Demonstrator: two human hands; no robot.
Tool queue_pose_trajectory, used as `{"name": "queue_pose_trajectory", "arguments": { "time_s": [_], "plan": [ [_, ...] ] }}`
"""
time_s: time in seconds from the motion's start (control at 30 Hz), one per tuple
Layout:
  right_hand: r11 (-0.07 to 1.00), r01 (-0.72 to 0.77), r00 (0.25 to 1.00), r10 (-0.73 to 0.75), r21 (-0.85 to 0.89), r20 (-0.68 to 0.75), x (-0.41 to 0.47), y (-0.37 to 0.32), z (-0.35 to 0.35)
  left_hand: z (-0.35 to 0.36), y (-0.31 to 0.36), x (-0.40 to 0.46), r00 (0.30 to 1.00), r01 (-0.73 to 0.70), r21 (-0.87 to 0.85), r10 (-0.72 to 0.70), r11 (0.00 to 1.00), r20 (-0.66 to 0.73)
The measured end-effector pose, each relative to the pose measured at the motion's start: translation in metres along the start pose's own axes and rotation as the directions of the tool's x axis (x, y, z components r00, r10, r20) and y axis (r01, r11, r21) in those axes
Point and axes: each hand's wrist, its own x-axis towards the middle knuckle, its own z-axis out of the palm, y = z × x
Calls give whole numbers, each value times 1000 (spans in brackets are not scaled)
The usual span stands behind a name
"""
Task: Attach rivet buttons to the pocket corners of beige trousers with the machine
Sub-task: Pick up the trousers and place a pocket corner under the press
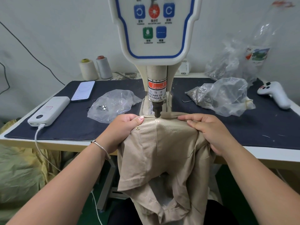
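there, trousers (162,143) between both hands' fingers

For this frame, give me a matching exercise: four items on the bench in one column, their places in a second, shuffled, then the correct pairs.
Things:
1. power bank
2. white controller
3. thread cones
4. fixed rivet

Places:
A. far right of the dark mat
B. on the beige trousers, beside the left hand
C. left edge of the mat, cable plugged in
D. behind the mat, left of the machine

Pairs: 1-C, 2-A, 3-D, 4-B
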Motion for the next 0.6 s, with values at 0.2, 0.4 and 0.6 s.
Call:
{"name": "queue_pose_trajectory", "arguments": {
  "time_s": [0.2,0.4,0.6],
  "plan": [
    [1000,-9,1000,9,8,10,1,1,-1,0,2,0,997,50,99,-44,994,-70],
    [1000,-10,1000,10,18,-9,3,3,0,1,1,2,999,26,47,-24,999,-41],
    [1000,-16,1000,16,11,-17,5,4,0,-4,-7,4,1000,-24,-19,24,1000,17]
  ]
}}
